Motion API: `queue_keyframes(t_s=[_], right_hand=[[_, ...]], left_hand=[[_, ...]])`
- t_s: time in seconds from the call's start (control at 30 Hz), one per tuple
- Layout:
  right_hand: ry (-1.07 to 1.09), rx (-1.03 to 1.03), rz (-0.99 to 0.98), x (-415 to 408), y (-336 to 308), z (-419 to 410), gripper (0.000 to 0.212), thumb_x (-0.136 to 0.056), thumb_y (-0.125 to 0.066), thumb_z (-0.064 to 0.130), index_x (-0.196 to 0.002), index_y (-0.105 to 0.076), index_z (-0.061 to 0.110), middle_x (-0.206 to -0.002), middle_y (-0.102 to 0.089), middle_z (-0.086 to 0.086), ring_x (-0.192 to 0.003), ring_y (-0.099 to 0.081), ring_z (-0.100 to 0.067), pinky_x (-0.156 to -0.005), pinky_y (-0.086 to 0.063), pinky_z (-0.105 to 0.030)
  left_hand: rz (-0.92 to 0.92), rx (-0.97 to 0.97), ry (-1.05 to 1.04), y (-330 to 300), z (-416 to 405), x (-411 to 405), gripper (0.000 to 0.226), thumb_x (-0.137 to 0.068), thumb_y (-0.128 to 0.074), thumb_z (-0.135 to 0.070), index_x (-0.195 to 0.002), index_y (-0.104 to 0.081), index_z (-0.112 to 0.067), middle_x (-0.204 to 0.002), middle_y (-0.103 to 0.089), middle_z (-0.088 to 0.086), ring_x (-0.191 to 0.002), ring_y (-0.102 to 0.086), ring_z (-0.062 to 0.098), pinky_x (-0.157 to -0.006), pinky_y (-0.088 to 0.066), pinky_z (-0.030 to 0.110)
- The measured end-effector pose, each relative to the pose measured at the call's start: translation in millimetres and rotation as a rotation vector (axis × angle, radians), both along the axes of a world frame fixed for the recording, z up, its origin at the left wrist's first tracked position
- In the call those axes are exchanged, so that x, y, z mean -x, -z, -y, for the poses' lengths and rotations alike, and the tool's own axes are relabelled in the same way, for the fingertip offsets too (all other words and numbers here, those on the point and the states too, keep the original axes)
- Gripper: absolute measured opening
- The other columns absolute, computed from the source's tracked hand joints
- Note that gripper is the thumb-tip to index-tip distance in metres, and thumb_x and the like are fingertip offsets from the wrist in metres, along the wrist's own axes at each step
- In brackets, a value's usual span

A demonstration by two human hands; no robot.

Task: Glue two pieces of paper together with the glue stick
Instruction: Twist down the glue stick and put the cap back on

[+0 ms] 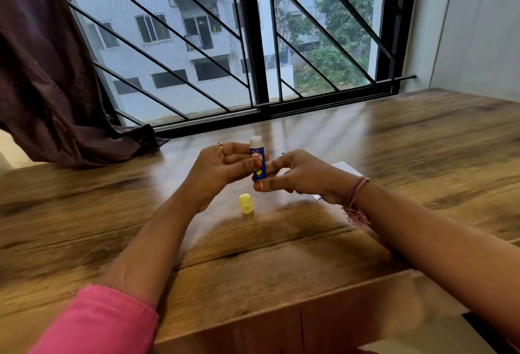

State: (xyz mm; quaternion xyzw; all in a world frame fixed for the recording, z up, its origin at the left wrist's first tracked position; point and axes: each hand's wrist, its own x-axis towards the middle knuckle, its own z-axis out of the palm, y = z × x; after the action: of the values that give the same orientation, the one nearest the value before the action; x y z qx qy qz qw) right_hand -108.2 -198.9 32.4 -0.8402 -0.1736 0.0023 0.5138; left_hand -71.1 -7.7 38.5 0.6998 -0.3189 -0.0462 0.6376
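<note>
The glue stick [258, 160] is held upright above the wooden bench [281, 255], between the person's 2 hands, with its white glue tip exposed at the top and its blue labelled body below. The left hand [225, 166] grips the body of the stick, its fingers [239, 147] curled behind the tube and the thumb pressed across the front of the label. The right hand [298, 175] pinches the lower end of the stick, with the thumb under the base and the forefinger against the side; its remaining fingers are loosely curled and hold nothing. The yellow cap [246, 203] is off the stick and stands on the bench just below and in front of the hands, apart from both. A piece of white paper [344, 168] lies on the bench behind the right hand, largely hidden by that hand and wrist; only 1 corner and a small edge near the wrist show, and whether 1 or 2 sheets lie there cannot be told. A ring is visible on each hand, and a pink thread band [355, 199] is tied on the right wrist. A pink sleeve [98, 322] covers the left upper arm. A dark curtain [50, 72] hangs at the left of the barred window [253, 44] and rests on the far edge of the bench.
</note>
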Motion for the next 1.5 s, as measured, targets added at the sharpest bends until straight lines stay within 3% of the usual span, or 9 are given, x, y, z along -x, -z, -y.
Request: queue_keyframes(t_s=[0.13,0.23,0.5,0.7,0.87,1.03,1.2,1.33,1.5], right_hand=[[0.055,-0.041,0.061,-2,6,-5,0.015,-0.065,-0.084,0.034,-0.069,-0.075,0.023,-0.072,-0.069,-0.004,-0.067,-0.055,-0.006,-0.056,-0.041,-0.01],[0.122,-0.041,0.128,-4,10,-6,0.021,-0.061,-0.086,0.037,-0.062,-0.069,0.024,-0.063,-0.059,0.011,-0.056,-0.05,0.005,-0.05,-0.037,-0.005],[-0.043,0.05,-0.059,2,-2,0,0.019,-0.077,-0.076,0.037,-0.088,-0.072,0.022,-0.086,-0.058,-0.008,-0.049,-0.044,0.002,-0.043,-0.034,-0.014],[0.003,0.031,0.036,0,-1,2,0.007,-0.072,-0.081,0.029,-0.075,-0.074,0.027,-0.061,-0.063,0.009,-0.049,-0.048,0.006,-0.048,-0.038,-0.009],[0.081,0.062,0.167,-3,5,-3,0.027,-0.066,-0.083,0.037,-0.076,-0.077,0.013,-0.081,-0.069,-0.027,-0.066,-0.051,-0.02,-0.065,-0.041,-0.03],[0.201,0.112,0.247,-2,9,-6,0.031,-0.062,-0.083,0.046,-0.065,-0.074,0.017,-0.05,-0.057,0.006,-0.046,-0.044,-0.002,-0.047,-0.035,-0.014],[0.056,0.105,0.156,0,5,-3,0.031,-0.069,-0.08,0.041,-0.079,-0.073,0.013,-0.082,-0.069,-0.019,-0.066,-0.056,-0.015,-0.061,-0.044,-0.023],[-0.007,0.036,0.067,0,3,-2,0.012,-0.074,-0.079,0.03,-0.08,-0.074,0.022,-0.069,-0.065,0.006,-0.046,-0.047,0.004,-0.046,-0.04,-0.01],[0.07,0.014,0.073,-3,4,-1,0.016,-0.067,-0.083,0.033,-0.073,-0.076,0.02,-0.062,-0.061,-0.001,-0.042,-0.043,0.002,-0.041,-0.037,-0.011]], left_hand=[[0.017,-0.007,-0.017,1,1,0,0.032,-0.069,-0.076,-0.024,-0.099,-0.07,-0.013,-0.099,-0.075,0.008,-0.095,-0.07,0.024,-0.085,-0.056,0.034],[0.021,0.005,-0.022,0,1,-1,0.029,-0.069,-0.076,-0.022,-0.097,-0.071,-0.015,-0.099,-0.075,0.008,-0.095,-0.07,0.025,-0.085,-0.056,0.034],[-0.008,0.001,0.0,3,1,-1,0.027,-0.068,-0.077,-0.022,-0.094,-0.073,-0.018,-0.097,-0.075,0.01,-0.095,-0.07,0.026,-0.086,-0.056,0.035],[-0.007,0.011,0.013,3,2,0,0.025,-0.07,-0.075,-0.019,-0.094,-0.072,-0.018,-0.097,-0.075,0.008,-0.095,-0.071,0.023,-0.082,-0.057,0.03],[0.014,0.003,-0.022,3,4,-1,0.032,-0.069,-0.076,-0.019,-0.099,-0.069,-0.011,-0.098,-0.075,0.008,-0.095,-0.071,0.024,-0.081,-0.056,0.027],[0.02,0.012,-0.031,4,4,-1,0.031,-0.068,-0.077,-0.02,-0.097,-0.071,-0.015,-0.097,-0.075,0.007,-0.095,-0.071,0.023,-0.079,-0.056,0.025],[-0.004,0.014,-0.009,4,4,-2,0.033,-0.068,-0.076,-0.02,-0.099,-0.07,-0.013,-0.098,-0.075,0.01,-0.095,-0.071,0.026,-0.083,-0.056,0.03],[0.0,0.013,0.014,4,4,-2,0.031,-0.07,-0.076,-0.019,-0.1,-0.07,-0.013,-0.098,-0.075,0.009,-0.096,-0.07,0.025,-0.082,-0.056,0.029],[0.007,0.009,-0.003,4,6,-1,0.03,-0.071,-0.075,-0.018,-0.1,-0.07,-0.012,-0.098,-0.075,0.007,-0.096,-0.07,0.023,-0.081,-0.056,0.028]])
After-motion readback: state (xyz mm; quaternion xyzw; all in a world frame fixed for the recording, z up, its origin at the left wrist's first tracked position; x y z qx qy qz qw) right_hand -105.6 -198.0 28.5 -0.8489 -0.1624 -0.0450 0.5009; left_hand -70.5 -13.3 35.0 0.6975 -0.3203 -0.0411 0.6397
